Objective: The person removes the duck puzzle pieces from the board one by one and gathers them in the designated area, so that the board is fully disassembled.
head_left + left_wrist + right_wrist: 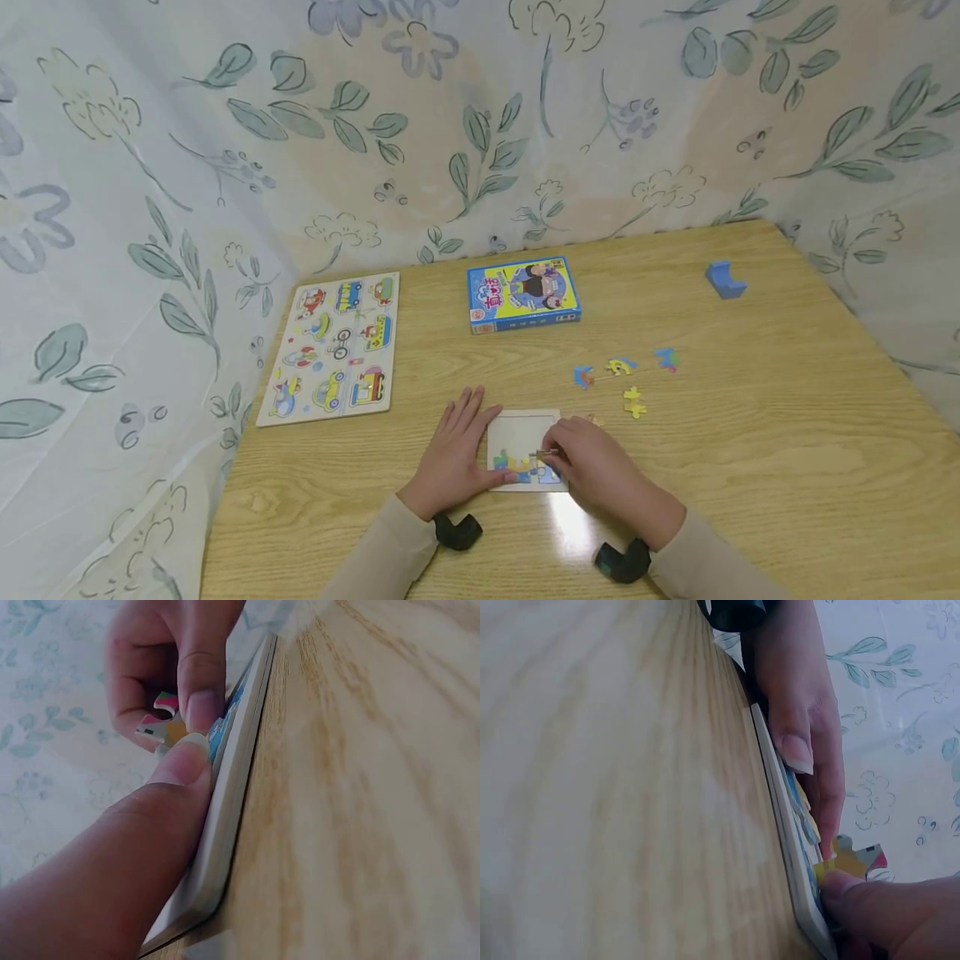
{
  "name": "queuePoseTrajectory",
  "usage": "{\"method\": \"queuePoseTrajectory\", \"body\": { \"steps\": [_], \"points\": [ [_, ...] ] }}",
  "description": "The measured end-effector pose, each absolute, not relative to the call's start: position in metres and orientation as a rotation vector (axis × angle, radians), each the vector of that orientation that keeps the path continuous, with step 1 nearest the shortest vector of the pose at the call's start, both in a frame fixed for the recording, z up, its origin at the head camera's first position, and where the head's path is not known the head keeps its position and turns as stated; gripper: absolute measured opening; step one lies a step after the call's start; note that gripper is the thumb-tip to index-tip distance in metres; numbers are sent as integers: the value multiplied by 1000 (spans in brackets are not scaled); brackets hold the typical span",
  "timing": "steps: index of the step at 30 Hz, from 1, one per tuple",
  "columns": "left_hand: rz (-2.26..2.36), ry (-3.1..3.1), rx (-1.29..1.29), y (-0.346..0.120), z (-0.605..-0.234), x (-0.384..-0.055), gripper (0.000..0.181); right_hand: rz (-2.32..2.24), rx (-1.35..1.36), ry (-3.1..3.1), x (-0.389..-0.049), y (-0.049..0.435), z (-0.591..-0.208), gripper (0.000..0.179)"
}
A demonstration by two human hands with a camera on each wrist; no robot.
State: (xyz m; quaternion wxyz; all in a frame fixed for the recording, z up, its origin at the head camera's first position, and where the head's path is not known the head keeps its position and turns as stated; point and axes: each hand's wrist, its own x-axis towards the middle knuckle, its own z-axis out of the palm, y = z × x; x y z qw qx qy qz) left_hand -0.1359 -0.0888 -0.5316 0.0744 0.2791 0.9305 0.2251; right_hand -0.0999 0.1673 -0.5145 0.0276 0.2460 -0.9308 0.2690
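In the head view, the puzzle tray (517, 429) lies on the worktop (750, 417), with several fitted pieces (501, 460) along its six o'clock side and the part toward twelve bare. The left hand (453, 458) is at the tray's nine o'clock, fingers straight and somewhat spread, the thumb lying over the edge near seven o'clock. The right hand (600, 467) comes in from four o'clock and pinches a puzzle piece (545, 453) just above the fitted ones. Loose pieces (634, 402) are scattered between one and two o'clock of the tray, one of them partly hidden by the right hand. A blue and yellow box (525, 287) sits at twelve o'clock, a vehicle board (318, 312) at ten, and a notched blue block (725, 281) farther off at two. In the left wrist view, the left thumb reaches in from eight o'clock and rests on the tray's side; at ten o'clock the right fingers pinch the piece, which shows pink, grey and yellow, its tip close to the thumb. In the right wrist view, the pinched piece appears at four o'clock, tilted above the tray, while the left hand lies along the tray from one o'clock.
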Motion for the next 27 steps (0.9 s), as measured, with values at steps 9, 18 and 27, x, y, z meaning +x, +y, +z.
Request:
{"method": "queuePoseTrajectory", "body": {
  "steps": [9,18,27],
  "points": [
    [651,2786,817,-89,-531,-138,102,639,797,-2787,-96,162,-520,16],
    [661,2785,828,-89,-533,-136,103,950,621,-2644,-108,207,-494,16],
    [657,2786,836,-90,-534,-136,105,1000,35,-2815,-119,316,-496,15]
  ]
}}
